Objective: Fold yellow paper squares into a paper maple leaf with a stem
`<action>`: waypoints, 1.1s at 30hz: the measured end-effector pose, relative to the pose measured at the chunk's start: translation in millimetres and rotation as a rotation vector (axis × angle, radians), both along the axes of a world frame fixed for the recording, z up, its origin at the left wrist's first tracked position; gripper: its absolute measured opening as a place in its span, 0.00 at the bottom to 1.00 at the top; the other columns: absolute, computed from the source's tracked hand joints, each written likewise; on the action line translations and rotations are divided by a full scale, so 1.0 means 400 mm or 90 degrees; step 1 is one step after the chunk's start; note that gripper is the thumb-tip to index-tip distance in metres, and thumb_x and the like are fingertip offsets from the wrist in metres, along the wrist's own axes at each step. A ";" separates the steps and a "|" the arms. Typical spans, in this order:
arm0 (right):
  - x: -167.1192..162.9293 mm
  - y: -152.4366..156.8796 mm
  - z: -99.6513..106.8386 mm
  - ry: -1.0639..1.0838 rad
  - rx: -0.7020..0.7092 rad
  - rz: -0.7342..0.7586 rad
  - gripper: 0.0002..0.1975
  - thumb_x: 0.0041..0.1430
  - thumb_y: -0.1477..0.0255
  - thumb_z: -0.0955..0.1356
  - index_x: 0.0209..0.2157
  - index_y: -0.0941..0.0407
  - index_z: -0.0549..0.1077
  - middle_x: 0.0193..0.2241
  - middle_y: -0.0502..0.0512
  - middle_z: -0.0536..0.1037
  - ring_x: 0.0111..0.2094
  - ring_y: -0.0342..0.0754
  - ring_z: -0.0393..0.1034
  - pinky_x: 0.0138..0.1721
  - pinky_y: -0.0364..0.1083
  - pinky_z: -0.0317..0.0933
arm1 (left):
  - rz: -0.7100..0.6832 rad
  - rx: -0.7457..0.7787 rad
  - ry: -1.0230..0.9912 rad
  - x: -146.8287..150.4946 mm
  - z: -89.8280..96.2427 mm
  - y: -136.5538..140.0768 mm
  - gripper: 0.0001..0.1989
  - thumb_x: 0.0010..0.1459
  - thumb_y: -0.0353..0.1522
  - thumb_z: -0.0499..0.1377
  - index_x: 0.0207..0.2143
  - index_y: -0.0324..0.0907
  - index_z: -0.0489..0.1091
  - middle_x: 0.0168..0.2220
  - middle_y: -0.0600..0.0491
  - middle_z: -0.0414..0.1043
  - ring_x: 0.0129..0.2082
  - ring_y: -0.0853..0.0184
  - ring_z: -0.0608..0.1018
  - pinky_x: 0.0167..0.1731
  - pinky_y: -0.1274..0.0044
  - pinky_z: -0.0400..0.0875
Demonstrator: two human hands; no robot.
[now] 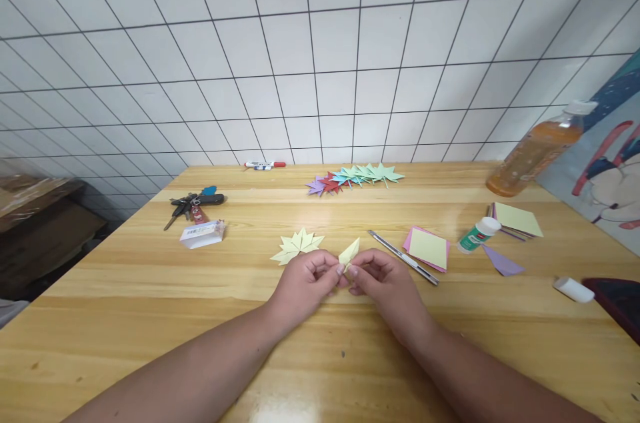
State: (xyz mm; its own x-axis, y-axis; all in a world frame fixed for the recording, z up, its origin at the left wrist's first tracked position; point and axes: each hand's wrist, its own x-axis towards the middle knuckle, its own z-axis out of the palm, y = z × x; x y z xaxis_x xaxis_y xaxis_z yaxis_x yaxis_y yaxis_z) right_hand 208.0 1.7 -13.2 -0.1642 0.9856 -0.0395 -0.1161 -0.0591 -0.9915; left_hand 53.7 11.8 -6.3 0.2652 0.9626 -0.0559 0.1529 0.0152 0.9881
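Between the fingertips of both hands is a small folded piece of pale yellow paper (349, 251), its pointed end sticking up. My left hand (311, 279) pinches its lower left side, and my right hand (383, 279) pinches the lower right. The bottom of the piece is partly hidden by the fingers. Just beyond my left hand lies a yellow folded paper leaf (299, 244) with several points. A slim utility knife (404, 257) rests at a slant beside my right hand, next to a small stack of yellow and pink paper squares (427, 249).
Finished paper leaves (355, 176) in several colours line the wall. To the right are a glue stick (479, 235), a purple paper triangle (503, 261), more paper squares (517, 219), a drink bottle (543, 149) and a white cap (573, 289). Keys (193, 205), a small box (203, 234) and a marker (265, 165) lie left.
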 end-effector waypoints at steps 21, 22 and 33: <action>-0.005 -0.014 0.003 0.019 0.054 -0.069 0.11 0.49 0.67 0.71 0.25 0.56 0.66 0.22 0.47 0.70 0.24 0.42 0.69 0.26 0.42 0.64 | -0.072 -0.058 -0.135 0.001 -0.006 -0.001 0.10 0.51 0.37 0.62 0.29 0.38 0.69 0.26 0.53 0.75 0.28 0.69 0.77 0.26 0.81 0.69; -0.005 -0.014 0.003 0.022 0.051 -0.069 0.11 0.49 0.67 0.71 0.25 0.56 0.65 0.22 0.47 0.70 0.24 0.42 0.69 0.26 0.42 0.64 | -0.073 -0.064 -0.135 0.002 -0.007 0.000 0.10 0.51 0.36 0.62 0.28 0.38 0.70 0.26 0.53 0.75 0.28 0.69 0.77 0.26 0.81 0.69; -0.018 -0.017 -0.002 0.055 -0.021 -0.064 0.12 0.50 0.66 0.70 0.24 0.56 0.63 0.21 0.49 0.73 0.24 0.44 0.71 0.27 0.43 0.64 | -0.039 -0.052 -0.151 0.002 -0.002 -0.005 0.10 0.50 0.35 0.63 0.25 0.36 0.71 0.22 0.53 0.74 0.23 0.71 0.75 0.24 0.82 0.67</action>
State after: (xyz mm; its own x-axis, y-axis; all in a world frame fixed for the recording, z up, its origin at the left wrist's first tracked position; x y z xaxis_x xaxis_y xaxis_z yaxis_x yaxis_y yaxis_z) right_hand 200.7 -5.2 -14.0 -0.0688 0.9957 -0.0619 -0.2086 -0.0750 -0.9751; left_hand 54.6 9.8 -6.9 0.3381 0.9391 -0.0620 -0.0803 0.0944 0.9923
